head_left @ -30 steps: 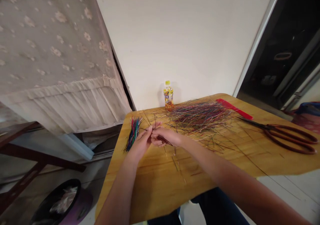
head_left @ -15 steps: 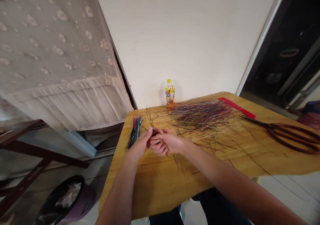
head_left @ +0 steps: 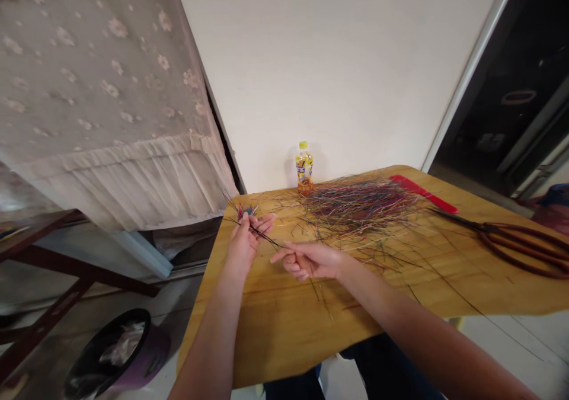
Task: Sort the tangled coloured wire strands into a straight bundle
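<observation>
My left hand (head_left: 245,243) pinches a few thin dark wires (head_left: 265,236) between thumb and fingers, over the left part of the table. Their far ends fan out past my thumb. At the near end of the same wires, my right hand (head_left: 311,259) is closed, thumb and forefinger meeting on them. Behind my left hand lies a bundle of coloured wires (head_left: 247,210), mostly hidden by it. A large loose heap of multicoloured wires (head_left: 362,201) spreads over the table to the right of my hands, with stray strands around it.
On the wooden table (head_left: 284,341) a yellow-capped drink bottle (head_left: 304,170) stands by the wall. A red strip-like object (head_left: 424,192) and large scissors (head_left: 511,240) lie at the right. A bin (head_left: 153,346) stands on the floor at left, below a floral curtain (head_left: 111,92).
My hands were together around the wires; now they are apart, the left further left and the right slightly right. The wires have swung from upright to slanting between them, and my left hand covers the bundle.
</observation>
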A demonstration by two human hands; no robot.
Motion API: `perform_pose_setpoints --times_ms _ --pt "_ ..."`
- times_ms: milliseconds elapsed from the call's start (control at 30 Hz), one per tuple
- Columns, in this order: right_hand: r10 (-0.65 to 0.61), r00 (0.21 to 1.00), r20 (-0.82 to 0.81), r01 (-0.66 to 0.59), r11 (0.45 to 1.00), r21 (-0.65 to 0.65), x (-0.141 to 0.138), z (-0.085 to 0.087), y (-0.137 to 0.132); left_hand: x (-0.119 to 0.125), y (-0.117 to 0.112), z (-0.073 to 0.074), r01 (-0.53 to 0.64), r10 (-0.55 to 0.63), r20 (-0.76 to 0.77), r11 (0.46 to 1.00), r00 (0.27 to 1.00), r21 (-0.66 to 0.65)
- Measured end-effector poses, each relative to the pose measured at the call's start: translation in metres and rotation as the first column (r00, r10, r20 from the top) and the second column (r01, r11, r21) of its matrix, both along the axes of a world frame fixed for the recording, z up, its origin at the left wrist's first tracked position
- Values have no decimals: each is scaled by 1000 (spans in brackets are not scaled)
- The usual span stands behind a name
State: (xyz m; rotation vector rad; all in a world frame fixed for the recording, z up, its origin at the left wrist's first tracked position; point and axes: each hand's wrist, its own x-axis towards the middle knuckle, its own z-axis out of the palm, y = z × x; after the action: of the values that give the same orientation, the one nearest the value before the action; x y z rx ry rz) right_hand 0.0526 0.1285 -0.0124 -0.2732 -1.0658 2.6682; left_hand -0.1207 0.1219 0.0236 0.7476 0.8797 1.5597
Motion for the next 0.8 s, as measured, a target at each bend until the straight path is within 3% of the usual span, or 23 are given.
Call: perform_pose_setpoints --times_ms 167,267,400,533,733,800 --pt "-121 992 36 125 982 -140 -6 0 -4 2 -1 0 6 -6 146 1000 989 -1" --pt "-171 982 85 181 974 -133 -8 1 -9 0 -2 1 76 -83 317 996 945 35" --pt "-204 967 152 197 979 55 -3 -1 -20 -9 -5 8 107 -125 483 992 867 64" --pt "-271 925 265 207 947 245 22 1 -29 -19 -8 15 55 -86 518 996 851 76" --pt "-311 886 345 72 825 560 90 32 -40 -25 -11 24 -33 -19 436 993 900 111" --pt "-353 850 390 4 746 666 111 44 -43 -27 -13 26 -64 1 393 987 920 147"
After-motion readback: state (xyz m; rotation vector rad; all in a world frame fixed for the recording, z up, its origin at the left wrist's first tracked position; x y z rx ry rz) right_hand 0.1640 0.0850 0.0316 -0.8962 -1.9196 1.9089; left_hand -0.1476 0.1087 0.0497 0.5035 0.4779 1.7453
